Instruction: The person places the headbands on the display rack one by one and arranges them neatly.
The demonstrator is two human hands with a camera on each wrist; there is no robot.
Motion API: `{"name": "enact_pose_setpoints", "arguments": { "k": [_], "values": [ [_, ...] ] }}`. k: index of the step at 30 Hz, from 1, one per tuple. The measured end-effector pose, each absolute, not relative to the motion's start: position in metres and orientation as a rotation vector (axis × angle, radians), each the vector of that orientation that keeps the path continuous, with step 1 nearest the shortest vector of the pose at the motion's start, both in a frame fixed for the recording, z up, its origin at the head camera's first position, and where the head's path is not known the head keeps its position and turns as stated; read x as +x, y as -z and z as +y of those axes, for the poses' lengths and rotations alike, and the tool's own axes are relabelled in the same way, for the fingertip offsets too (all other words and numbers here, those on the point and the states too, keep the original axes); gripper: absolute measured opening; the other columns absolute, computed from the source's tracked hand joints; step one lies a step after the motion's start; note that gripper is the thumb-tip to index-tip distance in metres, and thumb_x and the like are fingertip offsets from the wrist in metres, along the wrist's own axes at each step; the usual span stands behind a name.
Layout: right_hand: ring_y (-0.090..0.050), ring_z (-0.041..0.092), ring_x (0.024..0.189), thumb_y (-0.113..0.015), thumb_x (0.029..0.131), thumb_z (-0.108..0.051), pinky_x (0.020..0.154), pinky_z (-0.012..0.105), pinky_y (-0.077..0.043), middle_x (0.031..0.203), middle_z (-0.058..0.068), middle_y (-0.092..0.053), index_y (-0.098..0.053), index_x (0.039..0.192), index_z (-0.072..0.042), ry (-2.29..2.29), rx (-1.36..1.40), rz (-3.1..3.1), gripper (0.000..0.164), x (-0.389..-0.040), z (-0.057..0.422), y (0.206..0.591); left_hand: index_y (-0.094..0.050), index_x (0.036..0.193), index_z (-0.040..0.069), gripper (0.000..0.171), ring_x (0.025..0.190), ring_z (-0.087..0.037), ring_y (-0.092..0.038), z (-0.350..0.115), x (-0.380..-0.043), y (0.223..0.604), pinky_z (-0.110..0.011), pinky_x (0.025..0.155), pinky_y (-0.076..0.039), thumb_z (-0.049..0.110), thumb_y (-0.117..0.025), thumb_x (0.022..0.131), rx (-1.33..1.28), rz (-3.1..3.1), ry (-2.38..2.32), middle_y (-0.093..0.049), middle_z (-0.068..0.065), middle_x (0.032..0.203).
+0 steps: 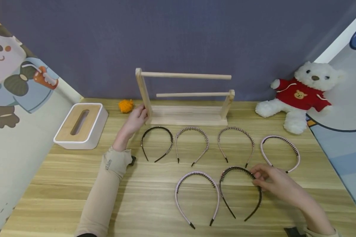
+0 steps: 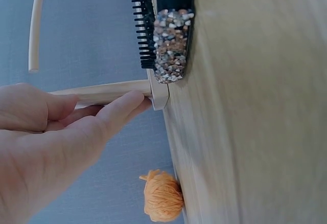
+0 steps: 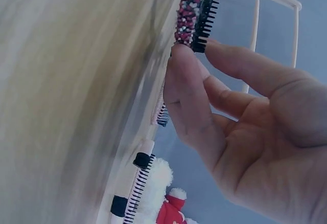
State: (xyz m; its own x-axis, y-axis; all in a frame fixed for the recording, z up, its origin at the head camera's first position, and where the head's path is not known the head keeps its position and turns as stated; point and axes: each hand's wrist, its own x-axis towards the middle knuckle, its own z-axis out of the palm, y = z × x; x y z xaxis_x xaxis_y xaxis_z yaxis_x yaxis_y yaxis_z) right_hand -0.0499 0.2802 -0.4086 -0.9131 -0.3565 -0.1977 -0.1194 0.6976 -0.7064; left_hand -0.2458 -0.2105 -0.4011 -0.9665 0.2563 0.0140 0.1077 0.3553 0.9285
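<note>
My left hand grips the left post of a two-rail wooden rack near its base. In the left wrist view, thumb and fingers lie on either side of that post. My right hand pinches the right side of a black toothed headband at the front of the table. Its outer face shows red and silver stones in the right wrist view. Left of it lies a lilac headband. Behind are a black headband, two pinkish headbands and a pink headband.
A white tissue box with a wooden lid stands at the left. An orange yarn ball sits beside the rack, near the dark wall. At the back right is a white teddy bear in a red top.
</note>
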Motion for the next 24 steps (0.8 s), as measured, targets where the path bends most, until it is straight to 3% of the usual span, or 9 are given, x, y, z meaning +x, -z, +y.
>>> {"name": "enact_pose_setpoints", "arguments": {
  "k": [4,10,14,24],
  "values": [
    [-0.063,0.004,0.085,-0.078,0.096,-0.001,0.065,0.028,-0.061,0.101,0.006,-0.065,-0.067,0.119,0.008,1.106,-0.36,2.542,0.027,-0.048,0.281,0.405,-0.039,0.155,-0.015,0.044,0.121,-0.037,-0.053,-0.211,-0.246,0.401,-0.037,0.1,-0.048,0.006,-0.032,0.117,0.331,2.487,-1.662,-0.054,-0.036,0.142],
    [-0.065,0.006,0.089,-0.077,0.098,-0.003,0.069,0.029,-0.06,0.106,0.005,-0.071,-0.067,0.119,0.004,1.023,-0.406,2.621,0.024,-0.049,0.283,0.4,-0.035,0.157,-0.015,0.046,0.133,-0.04,-0.051,-0.211,-0.246,0.401,-0.049,0.113,-0.044,0.005,-0.031,0.117,0.331,2.46,-1.681,-0.05,-0.038,0.148],
    [-0.066,0.004,0.089,-0.077,0.098,-0.001,0.07,0.029,-0.059,0.105,0.004,-0.073,-0.068,0.119,0.004,0.993,-0.459,2.68,0.023,-0.05,0.285,0.398,-0.034,0.158,-0.015,0.046,0.137,-0.043,-0.05,-0.211,-0.246,0.401,-0.053,0.116,-0.042,0.006,-0.031,0.117,0.331,2.449,-1.699,-0.049,-0.038,0.149],
    [-0.062,-0.003,0.087,-0.077,0.089,0.015,0.069,0.016,-0.051,0.098,-0.013,-0.071,-0.066,0.117,0.006,1.199,-0.62,2.826,0.032,-0.051,0.303,0.379,-0.033,0.158,-0.015,0.046,0.134,-0.041,-0.051,-0.211,-0.245,0.401,-0.052,0.115,-0.042,0.004,-0.03,0.117,0.314,2.443,-1.699,-0.05,-0.038,0.147]
  ]
}}
